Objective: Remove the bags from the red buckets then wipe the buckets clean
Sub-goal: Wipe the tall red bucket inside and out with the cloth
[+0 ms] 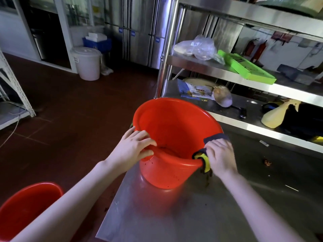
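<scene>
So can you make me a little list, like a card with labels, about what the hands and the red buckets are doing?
Bucket being cleaned: red bucket, tilted on the steel table, no bag inside
Left hand: left hand gripping the bucket's near rim
Right hand: right hand pressing a dark and yellow cloth over the rim
Dirt: dark specks on the bucket's outside wall
Other bucket: second red bucket at lower left, beside the table
Behind: steel shelves holding a green tray
</scene>
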### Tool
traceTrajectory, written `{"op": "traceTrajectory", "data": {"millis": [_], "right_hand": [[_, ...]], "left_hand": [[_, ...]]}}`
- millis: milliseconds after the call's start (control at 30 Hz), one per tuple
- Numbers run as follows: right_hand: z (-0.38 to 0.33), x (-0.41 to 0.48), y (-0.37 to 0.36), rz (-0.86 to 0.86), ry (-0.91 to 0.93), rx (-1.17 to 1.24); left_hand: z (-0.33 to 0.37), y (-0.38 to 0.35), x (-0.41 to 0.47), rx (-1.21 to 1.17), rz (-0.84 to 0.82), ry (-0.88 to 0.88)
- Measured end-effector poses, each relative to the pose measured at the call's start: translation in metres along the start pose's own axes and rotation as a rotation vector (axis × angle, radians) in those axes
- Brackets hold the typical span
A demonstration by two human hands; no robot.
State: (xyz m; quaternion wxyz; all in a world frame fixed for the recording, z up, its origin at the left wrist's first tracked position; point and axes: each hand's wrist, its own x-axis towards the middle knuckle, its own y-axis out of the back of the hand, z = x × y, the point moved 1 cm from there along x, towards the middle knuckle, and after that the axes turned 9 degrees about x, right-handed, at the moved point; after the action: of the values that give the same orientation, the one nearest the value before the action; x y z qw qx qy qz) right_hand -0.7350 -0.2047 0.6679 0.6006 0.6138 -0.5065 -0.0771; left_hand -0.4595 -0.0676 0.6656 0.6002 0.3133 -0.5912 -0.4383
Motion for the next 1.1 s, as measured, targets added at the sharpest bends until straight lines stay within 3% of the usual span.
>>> {"op": "traceTrajectory", "data": {"millis": [67, 200, 400, 600, 767, 933, 1100], "right_hand": [[-0.034, -0.021, -0.011, 0.117, -0.034, -0.032], [-0.101, -0.034, -0.033, 0.116, -0.037, -0.091], [-0.045, -0.015, -0.007, -0.020, 0.118, -0.077], [0.018, 0.011, 0.011, -0.158, 0.045, -0.017], [-0.026, -0.015, -0.003, 0.045, -0.051, -0.086], [-0.101, -0.026, -0.026, 0.012, -0.071, -0.193], [-0.071, -0.023, -0.014, 0.023, 0.102, -0.144]], "left_hand": [[0.013, -0.002, -0.002, 0.001, 0.023, -0.018], [0.045, -0.008, -0.003, -0.059, 0.038, -0.017], [-0.021, 0.005, -0.007, 0.019, -0.132, 0.028], [-0.016, -0.001, 0.009, 0.144, -0.128, -0.094], [0.015, -0.011, -0.003, 0.141, 0.093, -0.047], [0.057, -0.019, -0.006, 0.098, 0.110, 0.011], [0.023, -0.010, 0.004, 0.112, -0.022, 0.012]]}}
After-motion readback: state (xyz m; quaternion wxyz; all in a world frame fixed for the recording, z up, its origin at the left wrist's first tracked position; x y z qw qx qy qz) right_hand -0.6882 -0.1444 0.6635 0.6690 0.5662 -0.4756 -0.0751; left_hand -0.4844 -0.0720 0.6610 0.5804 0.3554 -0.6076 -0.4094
